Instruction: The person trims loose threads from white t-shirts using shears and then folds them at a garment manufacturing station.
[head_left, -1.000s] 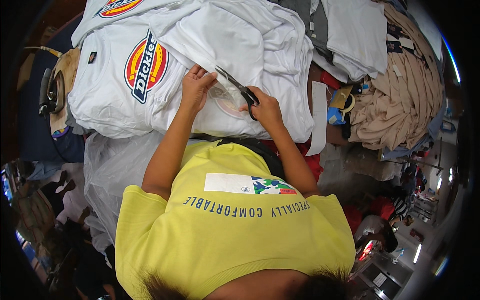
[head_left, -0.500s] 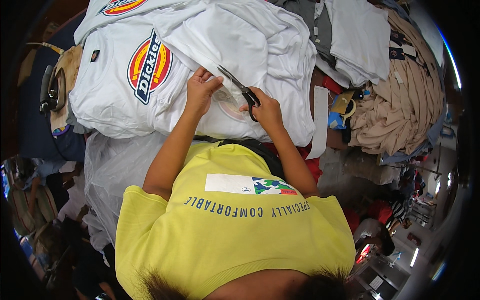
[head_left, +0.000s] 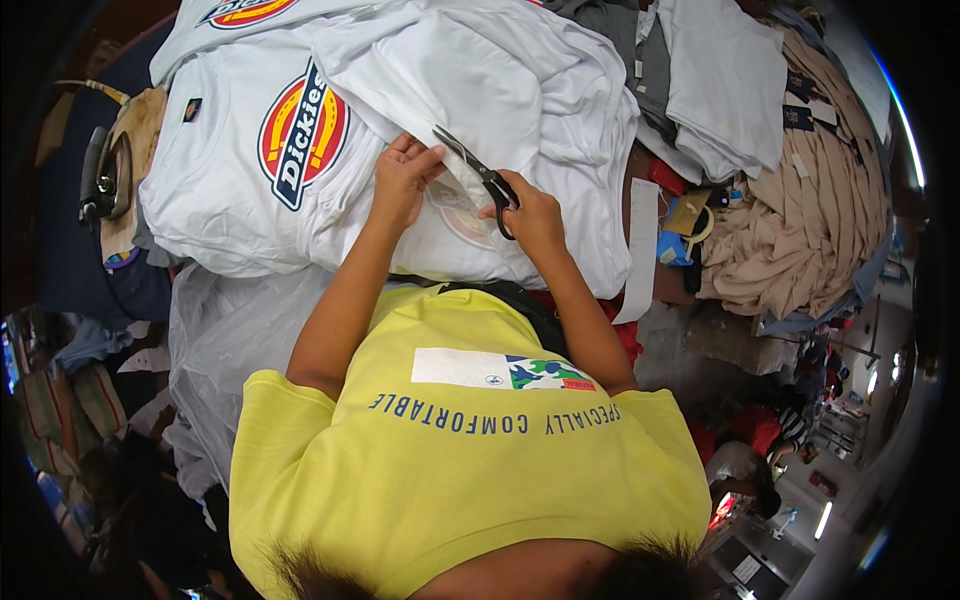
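Observation:
White T-shirts (head_left: pixel 560 110) lie heaped in front of me, one showing a red, yellow and dark blue chest print (head_left: pixel 305 135). My left hand (head_left: pixel 405 178) pinches the edge of a white shirt between thumb and fingers. In my right hand (head_left: pixel 530 215) is a pair of black-handled scissors (head_left: pixel 497 188), my fingers wrapped round the handles. Its blades point up and left, slightly apart, lying over the pinched cloth close to my left fingertips. Whether they touch a thread there is too small to tell.
An iron (head_left: pixel 112 175) rests on a wooden board at the left. Beige garments (head_left: pixel 780 225) with dark tags are piled at the right. Between them and the shirts lie a roll of tape (head_left: pixel 700 222) and a white paper strip (head_left: pixel 640 245). Clear plastic sheeting (head_left: pixel 215 340) hangs at the near left.
Both hands stay in nearly the same place, still holding the shirt edge and the scissors. The scissors have shifted only slightly. The whole view has moved a little.

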